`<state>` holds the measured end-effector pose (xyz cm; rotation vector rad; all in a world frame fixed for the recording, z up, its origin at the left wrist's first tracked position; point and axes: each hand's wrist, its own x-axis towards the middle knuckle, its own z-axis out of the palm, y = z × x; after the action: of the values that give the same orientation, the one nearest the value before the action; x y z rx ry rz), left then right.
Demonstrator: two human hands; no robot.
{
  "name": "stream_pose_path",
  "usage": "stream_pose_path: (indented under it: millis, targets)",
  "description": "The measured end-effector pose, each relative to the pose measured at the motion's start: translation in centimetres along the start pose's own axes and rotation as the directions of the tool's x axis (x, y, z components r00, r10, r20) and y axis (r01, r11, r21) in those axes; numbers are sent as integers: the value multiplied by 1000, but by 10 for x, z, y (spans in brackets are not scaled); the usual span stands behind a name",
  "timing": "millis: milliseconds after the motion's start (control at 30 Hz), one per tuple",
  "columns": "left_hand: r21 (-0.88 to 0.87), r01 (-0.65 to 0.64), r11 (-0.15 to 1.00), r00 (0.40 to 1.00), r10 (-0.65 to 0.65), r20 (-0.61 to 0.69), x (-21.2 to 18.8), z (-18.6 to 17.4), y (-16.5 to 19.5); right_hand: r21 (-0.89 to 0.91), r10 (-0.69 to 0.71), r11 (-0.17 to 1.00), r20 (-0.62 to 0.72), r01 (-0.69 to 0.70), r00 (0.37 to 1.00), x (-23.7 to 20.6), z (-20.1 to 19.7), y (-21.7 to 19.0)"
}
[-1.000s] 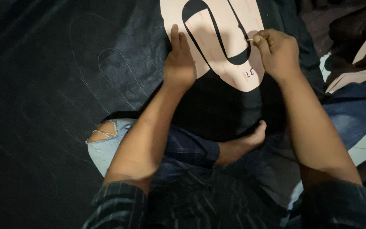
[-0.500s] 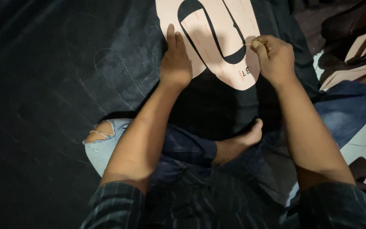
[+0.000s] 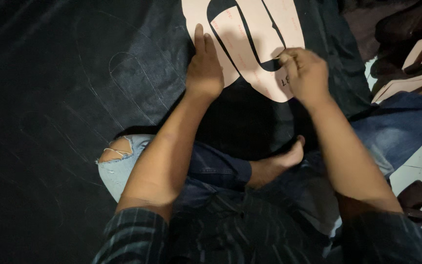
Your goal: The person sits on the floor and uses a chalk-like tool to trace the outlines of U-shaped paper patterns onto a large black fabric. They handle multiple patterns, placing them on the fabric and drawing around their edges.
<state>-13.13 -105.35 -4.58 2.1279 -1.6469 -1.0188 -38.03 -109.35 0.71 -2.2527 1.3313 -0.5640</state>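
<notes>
The left hand (image 3: 204,73) lies flat, fingers spread, pressing the pink template (image 3: 250,54) onto the black sheet (image 3: 74,98). The right hand (image 3: 306,73) pinches at the template's edge, its grip narrow; what it holds I cannot tell.

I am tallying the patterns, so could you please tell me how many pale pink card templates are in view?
2: one pale pink card template lies on the black sheet under both hands; another sits at the right edge, partly hidden. More may lie out of frame.

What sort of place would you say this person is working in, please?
Probably a small floor-level cutting workshop, perhaps for shoe or leather parts. A pale card pattern lies on a dark sheet bearing chalked outlines, held by the left hand and right hand.
</notes>
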Motion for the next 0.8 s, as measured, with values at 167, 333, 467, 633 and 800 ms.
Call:
stream_pose_path:
  millis: [167,333,467,633,800]
  targets:
    - [0,0,1000,1000,0,-10,-3,0,-1,59,96,993,26,-98,995,-4,5,-11]
    - [-19,-5,1000,1000,5,-1,-3,-4,2,88,76,993,19,-77,997,-3,6,-15]
    - [-15,13,1000,1000,-13,23,-3,-4,1,146,95,984,64,-103,993,-3,8,-17]
    - [-13,-10,1000,1000,10,-3,-1,1,-1,175,87,979,88,-101,992,-3,5,-17]
    - [35,8,999,1000,-7,-5,0,3,-1,221,168,956,126,-193,978,-4,4,-18]
